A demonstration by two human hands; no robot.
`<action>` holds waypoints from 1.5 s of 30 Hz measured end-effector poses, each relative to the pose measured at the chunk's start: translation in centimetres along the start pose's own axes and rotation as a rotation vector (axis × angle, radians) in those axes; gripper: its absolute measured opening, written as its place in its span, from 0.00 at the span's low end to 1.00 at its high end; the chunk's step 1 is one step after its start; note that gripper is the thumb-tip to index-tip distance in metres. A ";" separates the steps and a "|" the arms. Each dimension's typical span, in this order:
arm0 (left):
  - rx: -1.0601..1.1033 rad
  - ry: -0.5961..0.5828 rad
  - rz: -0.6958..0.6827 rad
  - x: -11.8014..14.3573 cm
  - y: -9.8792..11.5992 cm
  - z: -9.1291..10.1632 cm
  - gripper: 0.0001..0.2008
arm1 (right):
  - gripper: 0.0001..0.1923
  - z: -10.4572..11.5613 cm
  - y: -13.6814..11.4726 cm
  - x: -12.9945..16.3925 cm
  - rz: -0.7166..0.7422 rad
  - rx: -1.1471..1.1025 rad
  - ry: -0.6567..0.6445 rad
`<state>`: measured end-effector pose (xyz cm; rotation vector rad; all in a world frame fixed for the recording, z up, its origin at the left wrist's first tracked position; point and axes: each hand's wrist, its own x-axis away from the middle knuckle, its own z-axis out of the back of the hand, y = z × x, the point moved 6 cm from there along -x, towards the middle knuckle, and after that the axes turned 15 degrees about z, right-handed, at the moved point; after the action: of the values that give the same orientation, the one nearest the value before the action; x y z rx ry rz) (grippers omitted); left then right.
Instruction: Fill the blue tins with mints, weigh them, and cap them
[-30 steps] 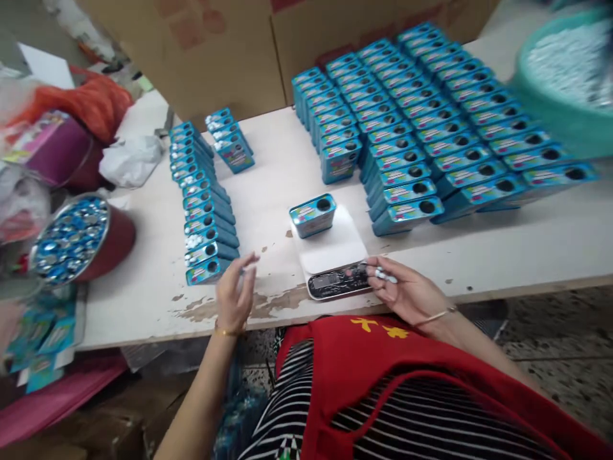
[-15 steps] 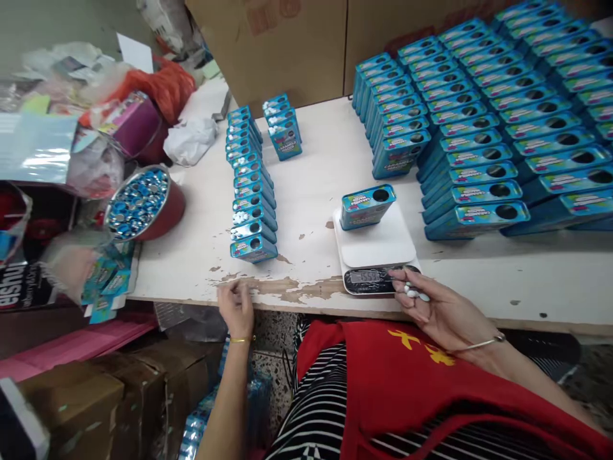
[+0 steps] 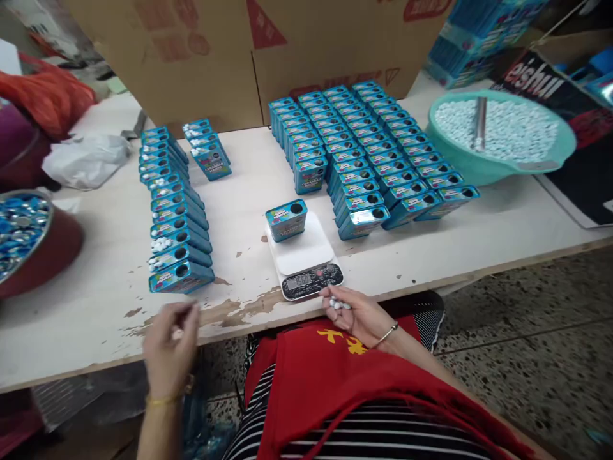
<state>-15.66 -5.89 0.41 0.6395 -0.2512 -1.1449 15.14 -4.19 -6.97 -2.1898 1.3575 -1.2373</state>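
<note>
My right hand (image 3: 358,314) is cupped at the front edge of a white kitchen scale (image 3: 306,250), with several small white candies (image 3: 340,305) in its curled fingers. One blue candy tin (image 3: 286,220) with a round opening in its top stands upright on the scale, whose lit display reads about 156.0. My left hand (image 3: 171,348), slightly blurred, has its fingers curled at the table edge; what lies in them, if anything, is unclear. Just beyond it runs a row of blue tins (image 3: 181,255), several with white candies lying on top.
Many open tins (image 3: 357,156) stand in rows behind the scale. At the right is a green basin (image 3: 445,150) of white candies with a metal scoop (image 3: 480,124). A red bowl (image 3: 64,246) of shiny blue caps sits left. Cardboard boxes (image 3: 215,83) back the table.
My view has turned right, bringing the green basin into sight. The left hand has come a little closer to me. My right hand still holds candies by the scale.
</note>
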 end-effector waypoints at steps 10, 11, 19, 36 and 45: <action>0.314 -0.123 -0.491 -0.2 15.0 -8.6 0.25 | 0.15 -1.1 0.3 -0.4 -0.026 -0.074 -0.064; 0.342 -0.036 -0.386 -2.4 14.2 -8.9 0.29 | 0.14 -0.8 0.0 -0.7 -0.007 -0.090 -0.030; 0.238 -0.225 -0.540 -9.0 16.1 -12.6 0.17 | 0.12 -2.6 -3.6 -3.7 0.074 -0.245 0.084; 0.142 -0.217 -0.616 -7.5 15.8 -12.3 0.16 | 0.13 -4.7 -6.1 -6.5 0.085 -0.340 0.133; 0.413 -0.390 -0.229 -8.3 13.2 -15.7 0.21 | 0.09 0.4 -5.7 -5.4 0.164 -0.270 0.169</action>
<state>-1.15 10.43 -3.18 0.8178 -0.7783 -1.4522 17.79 3.23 -6.50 -2.1262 1.8285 -1.2645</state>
